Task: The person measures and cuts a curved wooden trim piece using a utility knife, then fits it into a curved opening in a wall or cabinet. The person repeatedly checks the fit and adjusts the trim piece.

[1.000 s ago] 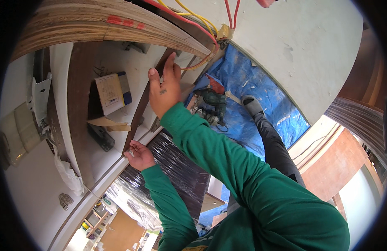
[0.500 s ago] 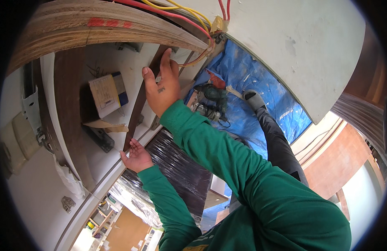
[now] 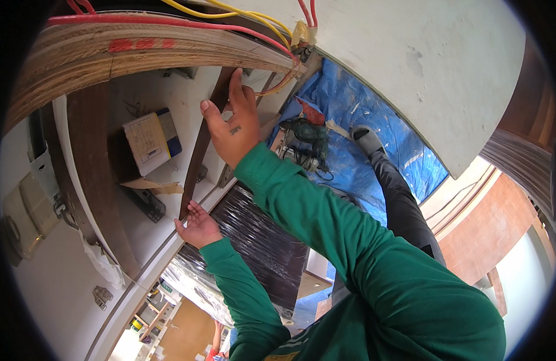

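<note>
The right hand (image 3: 233, 129) is spread, thumb and index finger forming a wide V. The index fingertip rests near the upper end of a narrow dark brown board (image 3: 198, 159); the other fingers are bent and partly hidden. The left hand (image 3: 199, 227) is palm up at the board's lower end, fingers loosely curled and thumb apart; whether it grips the board cannot be told. The board slants between the two hands, inside an open white-lined cabinet.

Left of the board, inside the cabinet, sit a cardboard box (image 3: 147, 144) with a dark blue end, a torn tan strip (image 3: 160, 187) and a dark metal bracket (image 3: 148, 207). Layered plywood (image 3: 157, 51) with red marks curves across the top, with a red cable (image 3: 169, 21) and yellow cables (image 3: 260, 17) running above it.

Below the hands lies a dark panel (image 3: 254, 246) in shiny plastic wrap. To the right, a dark green power tool (image 3: 309, 137) rests on a blue tarp (image 3: 404, 147), near a foot in a grey sandal (image 3: 367, 139). At the lower edge, another person's raised arm (image 3: 216, 336) shows small.
</note>
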### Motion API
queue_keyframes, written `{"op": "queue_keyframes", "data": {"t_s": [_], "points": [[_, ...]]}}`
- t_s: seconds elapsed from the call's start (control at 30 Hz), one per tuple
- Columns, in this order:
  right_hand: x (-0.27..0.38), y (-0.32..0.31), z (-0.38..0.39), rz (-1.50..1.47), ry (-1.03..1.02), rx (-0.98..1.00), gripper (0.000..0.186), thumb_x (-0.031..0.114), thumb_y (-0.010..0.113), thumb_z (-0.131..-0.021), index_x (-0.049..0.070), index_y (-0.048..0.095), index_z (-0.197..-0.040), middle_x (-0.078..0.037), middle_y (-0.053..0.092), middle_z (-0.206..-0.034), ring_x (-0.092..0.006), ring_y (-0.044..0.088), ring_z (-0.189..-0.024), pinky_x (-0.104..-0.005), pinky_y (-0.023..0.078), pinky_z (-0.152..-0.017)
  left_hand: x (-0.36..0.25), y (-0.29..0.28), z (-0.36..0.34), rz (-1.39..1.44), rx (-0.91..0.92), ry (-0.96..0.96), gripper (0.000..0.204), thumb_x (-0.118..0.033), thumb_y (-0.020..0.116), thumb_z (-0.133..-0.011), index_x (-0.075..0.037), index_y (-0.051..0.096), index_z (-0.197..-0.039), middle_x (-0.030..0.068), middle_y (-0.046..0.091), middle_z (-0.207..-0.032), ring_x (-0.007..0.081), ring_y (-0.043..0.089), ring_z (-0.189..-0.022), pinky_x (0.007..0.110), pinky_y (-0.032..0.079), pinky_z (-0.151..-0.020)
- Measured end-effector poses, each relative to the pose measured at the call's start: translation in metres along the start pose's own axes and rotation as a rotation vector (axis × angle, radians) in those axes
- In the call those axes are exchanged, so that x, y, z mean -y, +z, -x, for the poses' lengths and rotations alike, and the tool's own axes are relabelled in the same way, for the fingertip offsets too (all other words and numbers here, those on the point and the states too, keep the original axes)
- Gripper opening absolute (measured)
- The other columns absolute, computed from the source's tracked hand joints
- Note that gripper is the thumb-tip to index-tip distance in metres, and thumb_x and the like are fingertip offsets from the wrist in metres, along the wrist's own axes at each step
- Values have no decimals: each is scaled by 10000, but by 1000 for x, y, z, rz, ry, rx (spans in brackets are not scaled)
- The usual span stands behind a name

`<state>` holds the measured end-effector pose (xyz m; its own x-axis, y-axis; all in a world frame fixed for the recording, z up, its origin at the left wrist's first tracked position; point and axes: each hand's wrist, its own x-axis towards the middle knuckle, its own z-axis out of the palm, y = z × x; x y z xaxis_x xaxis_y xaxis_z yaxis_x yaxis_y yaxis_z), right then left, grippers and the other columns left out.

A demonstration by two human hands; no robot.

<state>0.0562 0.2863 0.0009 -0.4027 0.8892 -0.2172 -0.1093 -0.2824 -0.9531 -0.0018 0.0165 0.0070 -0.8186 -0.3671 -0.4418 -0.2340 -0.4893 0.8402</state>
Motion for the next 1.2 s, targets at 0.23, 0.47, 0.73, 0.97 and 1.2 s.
{"op": "queue_keyframes", "data": {"t_s": [0.23, 0.47, 0.73, 0.97, 1.2], "points": [[-3, -7, -3, 43, -41, 49, 845, 265, 629, -965, -106, 164, -1565, -290, 469, -1196, -417, 551, -1082, -418, 473, -953, -1, 1, 0, 13, -4, -15, 529, -329, 627, -970, 143, 444, -1124, 219, 509, -1056, 314, 569, -1000, 445, 559, -989], [-5, -6, -4, 60, -70, 60, 833, 248, 620, -974, -113, 149, -1559, -311, 451, -1266, -440, 546, -1129, -427, 476, -969, -5, -2, -2, 32, 21, -53, 496, -311, 627, -971, 128, 439, -1105, 220, 508, -1060, 311, 568, -991, 460, 563, -993], [1, 3, -3, 111, -38, 28, 831, 222, 590, -995, -105, 82, -1566, -312, 428, -1307, -472, 569, -1110, -442, 497, -944, -5, -9, -3, 9, 82, -62, 493, -308, 628, -976, 130, 439, -1098, 208, 496, -1052, 306, 574, -987, 464, 562, -1016], [-1, 9, 0, 14, 4, 5, 825, 224, 582, -1000, -92, 80, -1574, -304, 412, -1348, -451, 545, -1171, -423, 470, -996, -5, -7, -3, 30, 53, -81, 506, -318, 628, -991, 137, 428, -1088, 212, 489, -1067, 314, 580, -998, 473, 556, -1041], [-8, 32, 5, -380, 77, -159, 851, 235, 639, -979, -61, 128, -1591, -276, 360, -1503, -376, 422, -1382, -394, 305, -1175, -10, -11, 3, 34, 49, -82, 501, -298, 635, -995, 143, 427, -1110, 210, 487, -1079, 310, 582, -1002, 471, 563, -1038]]}}
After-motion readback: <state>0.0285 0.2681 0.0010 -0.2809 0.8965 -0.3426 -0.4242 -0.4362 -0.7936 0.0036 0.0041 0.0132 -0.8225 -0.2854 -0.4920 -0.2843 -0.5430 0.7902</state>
